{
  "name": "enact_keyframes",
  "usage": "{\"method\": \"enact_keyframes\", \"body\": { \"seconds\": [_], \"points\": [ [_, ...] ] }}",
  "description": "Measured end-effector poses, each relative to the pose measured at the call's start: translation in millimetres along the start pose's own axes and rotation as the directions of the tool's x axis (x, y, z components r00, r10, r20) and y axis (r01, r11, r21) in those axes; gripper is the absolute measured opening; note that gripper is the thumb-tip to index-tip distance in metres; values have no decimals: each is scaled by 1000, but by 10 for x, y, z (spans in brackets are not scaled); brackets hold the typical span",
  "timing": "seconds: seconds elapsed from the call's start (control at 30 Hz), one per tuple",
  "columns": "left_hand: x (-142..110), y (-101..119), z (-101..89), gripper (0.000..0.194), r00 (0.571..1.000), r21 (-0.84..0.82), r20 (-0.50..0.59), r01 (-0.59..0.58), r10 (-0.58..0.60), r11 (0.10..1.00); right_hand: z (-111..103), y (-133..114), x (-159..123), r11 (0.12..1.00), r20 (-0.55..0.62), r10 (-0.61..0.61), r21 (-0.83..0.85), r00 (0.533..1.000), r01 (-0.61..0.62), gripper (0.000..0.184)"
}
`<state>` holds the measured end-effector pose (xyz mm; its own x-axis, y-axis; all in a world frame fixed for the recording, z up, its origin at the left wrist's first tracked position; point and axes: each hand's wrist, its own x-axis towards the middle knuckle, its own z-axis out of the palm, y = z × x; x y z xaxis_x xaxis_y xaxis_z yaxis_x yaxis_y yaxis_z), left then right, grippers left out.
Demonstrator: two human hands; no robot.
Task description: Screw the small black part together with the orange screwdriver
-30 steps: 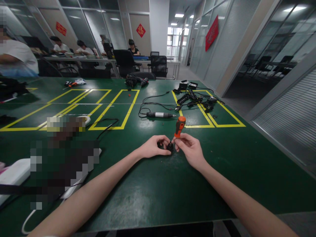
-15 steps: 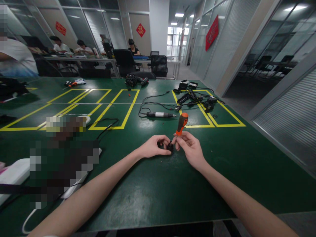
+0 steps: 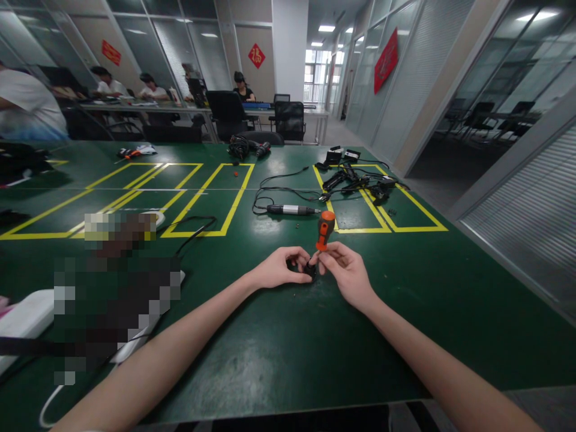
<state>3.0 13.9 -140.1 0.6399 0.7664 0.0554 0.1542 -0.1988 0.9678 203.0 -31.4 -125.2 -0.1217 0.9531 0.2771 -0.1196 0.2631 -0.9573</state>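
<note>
My left hand (image 3: 283, 266) is closed around a small black part (image 3: 310, 269) held low at the green tabletop (image 3: 252, 354). The part's exact kind is too small and covered to make out. In my right hand (image 3: 348, 270) is a screwdriver (image 3: 325, 230) with an orange and dark grey handle, pinched below the handle by thumb and fingers. It stands nearly upright, handle up, tip down at the black part. Fingers hide the tip, so contact cannot be made out. Beyond the hands lies a black and silver electric screwdriver (image 3: 291, 209) with its cord.
Black parts and cables (image 3: 353, 180) lie in a heap at the back right. A coiled black cord (image 3: 240, 146) rests at the far edge. Yellow tape (image 3: 225, 228) marks rectangles on the table. A white object (image 3: 27, 324) and blurred-out items are at left. Other people sit farther back.
The screwdriver's handle has tipped slightly left and down, from leaning right to nearly upright, and has turned. My right hand has shifted slightly with it; my left hand stays in place.
</note>
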Motion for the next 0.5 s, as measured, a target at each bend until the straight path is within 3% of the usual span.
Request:
{"method": "enact_keyframes", "body": {
  "seconds": [0.5],
  "points": [
    [-1,27,-2,32,1000,21,-8,0,1,1000,13,17,-17,999,-2,-23,40,1000,23,28]
  ]
}}
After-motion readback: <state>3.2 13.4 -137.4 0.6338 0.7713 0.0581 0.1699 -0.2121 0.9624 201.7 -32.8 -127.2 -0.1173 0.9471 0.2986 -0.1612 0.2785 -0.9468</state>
